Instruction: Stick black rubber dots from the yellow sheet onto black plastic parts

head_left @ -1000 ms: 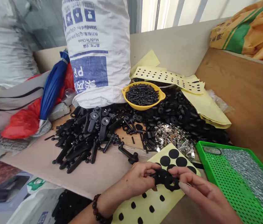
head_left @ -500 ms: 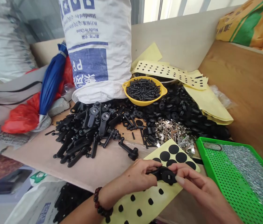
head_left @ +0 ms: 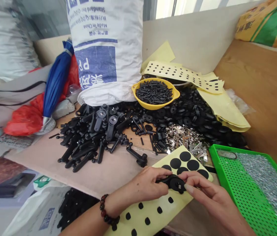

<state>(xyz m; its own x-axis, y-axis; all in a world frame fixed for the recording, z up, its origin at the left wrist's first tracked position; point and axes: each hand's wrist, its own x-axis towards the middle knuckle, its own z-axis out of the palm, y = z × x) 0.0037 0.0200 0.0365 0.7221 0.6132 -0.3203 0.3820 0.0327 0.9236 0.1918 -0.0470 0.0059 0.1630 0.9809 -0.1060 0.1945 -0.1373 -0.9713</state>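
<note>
Holding a small black plastic part [head_left: 175, 183] between them, the left hand [head_left: 144, 185] and the right hand [head_left: 208, 196] meet just above the yellow backing sheet [head_left: 158, 213], each pinching one side of the part with closed fingertips. The sheet lies on a brown cardboard-covered worktop [head_left: 108, 172] and carries round black pads near the hands and smaller black dots toward its near end.

Beyond the sheet, farther from the person, a heap of black plastic levers [head_left: 91, 137] spreads over the worktop, and one loose lever [head_left: 137, 156] lies just beside the sheet's far left corner. A scatter of small shiny metal pieces [head_left: 186, 139] sits right behind the sheet, backed by a pile of black round parts [head_left: 197, 114]. A yellow bowl [head_left: 176, 95] of black screws stands well behind the sheet, against a white woven sack [head_left: 106, 49]. Right of the sheet is a green perforated tray [head_left: 241, 193] of tiny silvery parts, under a wooden side panel [head_left: 263, 98]. Far to the sheet's left lie a folded blue umbrella [head_left: 56, 82] and a red plastic bag [head_left: 20, 121].

The sack's top is cut off by the frame, as is the tray's near corner. The part's shape is mostly hidden by the fingers. A beaded bracelet [head_left: 107, 213] circles the left wrist. What lies below the table edge, left of the sheet, is blurred.
</note>
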